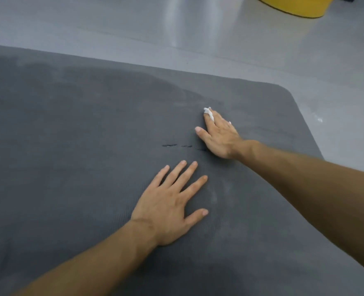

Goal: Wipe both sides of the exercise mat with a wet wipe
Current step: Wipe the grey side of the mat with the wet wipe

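One big dark grey foam exercise mat (91, 146), flat on the shiny pale grey floor (176, 39). One left hand (170, 206) on it, fingers spread wide, holding nothing, likely to stop sliding. One right hand (217, 135) further out, near the rounded corner, fingers flat, pressing one small scrunched white wet wipe (208, 113) down to rub. One round yellow tub (294, 7) far off.
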{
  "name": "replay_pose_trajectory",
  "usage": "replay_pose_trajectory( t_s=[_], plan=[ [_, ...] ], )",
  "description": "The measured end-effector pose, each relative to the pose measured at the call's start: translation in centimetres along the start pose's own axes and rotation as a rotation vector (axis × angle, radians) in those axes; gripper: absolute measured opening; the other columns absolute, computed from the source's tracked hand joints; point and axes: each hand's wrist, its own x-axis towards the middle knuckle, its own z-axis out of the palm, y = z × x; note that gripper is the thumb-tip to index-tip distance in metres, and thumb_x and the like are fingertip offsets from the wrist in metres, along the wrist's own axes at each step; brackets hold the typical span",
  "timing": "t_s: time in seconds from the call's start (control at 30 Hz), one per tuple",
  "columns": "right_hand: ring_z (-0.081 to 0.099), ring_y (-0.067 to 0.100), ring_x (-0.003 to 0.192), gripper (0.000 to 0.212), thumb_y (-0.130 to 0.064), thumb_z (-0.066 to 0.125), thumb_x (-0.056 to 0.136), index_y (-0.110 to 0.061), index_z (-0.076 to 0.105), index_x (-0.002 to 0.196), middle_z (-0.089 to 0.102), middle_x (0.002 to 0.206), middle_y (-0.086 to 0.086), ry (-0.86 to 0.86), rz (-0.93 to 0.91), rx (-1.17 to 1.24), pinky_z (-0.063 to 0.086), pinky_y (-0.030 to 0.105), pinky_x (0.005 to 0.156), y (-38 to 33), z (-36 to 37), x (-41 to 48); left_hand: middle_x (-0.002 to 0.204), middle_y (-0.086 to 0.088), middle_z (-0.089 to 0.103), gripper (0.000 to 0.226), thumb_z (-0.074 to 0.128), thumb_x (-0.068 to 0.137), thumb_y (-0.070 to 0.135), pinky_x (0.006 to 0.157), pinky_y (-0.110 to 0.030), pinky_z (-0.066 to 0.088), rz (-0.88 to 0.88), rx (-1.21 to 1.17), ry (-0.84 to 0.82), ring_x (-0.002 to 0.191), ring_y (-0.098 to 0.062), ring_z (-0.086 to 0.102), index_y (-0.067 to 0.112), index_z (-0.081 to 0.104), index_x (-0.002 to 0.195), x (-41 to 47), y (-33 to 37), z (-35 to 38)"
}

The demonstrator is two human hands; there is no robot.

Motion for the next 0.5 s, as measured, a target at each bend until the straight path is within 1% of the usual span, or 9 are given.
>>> replay_pose_trajectory(
  t_s=[0.1,0.17,0.23,0.3,0.4,0.5],
  plan=[
    [-0.005,0.014,0.156,0.071,-0.053,0.025,0.106,-0.017,0.001,0.163,-0.006,0.171,-0.003,-0.043,-0.116,0.048,0.001,0.051,0.125,-4.9,0.4,0.6,0.168,0.009,-0.020,0.074,0.011,0.097,0.076,0.126,-0.045,-0.006,-0.033,-0.012,0.021,0.154,-0.012,-0.024,0.042,-0.005,0.161,-1.3,-2.9,-0.4],
    [-0.007,0.013,0.156,0.069,-0.051,0.025,0.106,-0.018,0.001,0.163,-0.006,0.170,-0.004,-0.060,-0.225,0.051,-0.001,0.052,0.126,-8.0,1.3,0.3,0.169,0.010,-0.018,0.075,0.010,0.097,0.076,0.126,-0.044,-0.006,-0.092,-0.012,0.039,0.154,-0.011,-0.023,0.041,-0.005,0.161,-2.5,-5.1,-0.7],
    [-0.009,0.010,0.155,0.069,-0.052,0.024,0.106,-0.019,0.001,0.163,-0.008,0.170,-0.005,-0.057,-0.282,0.068,-0.001,0.052,0.126,-10.2,2.2,-0.1,0.170,0.011,-0.014,0.076,0.010,0.097,0.075,0.127,-0.044,-0.004,-0.164,-0.013,0.063,0.154,-0.010,-0.020,0.039,-0.002,0.162,-4.1,-7.4,-1.0],
    [-0.011,0.008,0.155,0.073,-0.057,0.021,0.104,-0.020,0.000,0.163,-0.010,0.170,-0.008,-0.071,-0.275,0.081,-0.003,0.049,0.126,-11.6,2.7,-0.7,0.170,0.011,-0.014,0.076,0.010,0.097,0.075,0.127,-0.045,-0.003,-0.231,-0.011,0.066,0.154,-0.009,-0.020,0.038,-0.003,0.162,-5.7,-9.5,-1.1],
    [-0.014,0.005,0.154,0.086,-0.071,0.013,0.096,-0.019,-0.001,0.163,-0.013,0.169,-0.010,-0.106,-0.287,0.098,-0.009,0.042,0.123,-14.6,3.0,-2.0,0.169,0.013,-0.015,0.077,0.008,0.096,0.076,0.127,-0.046,-0.004,-0.359,-0.011,0.076,0.154,-0.009,-0.021,0.037,-0.004,0.162,-8.5,-12.3,-1.3],
    [-0.017,0.002,0.152,0.090,-0.075,0.010,0.092,-0.021,-0.002,0.163,-0.014,0.168,-0.013,-0.145,-0.278,0.205,-0.014,0.036,0.118,-18.8,3.8,-3.6,0.168,0.015,-0.021,0.076,0.007,0.096,0.076,0.125,-0.051,-0.010,-0.531,-0.030,0.075,0.153,-0.009,-0.024,0.041,-0.011,0.160,-11.0,-14.0,-1.4]
  ],
)
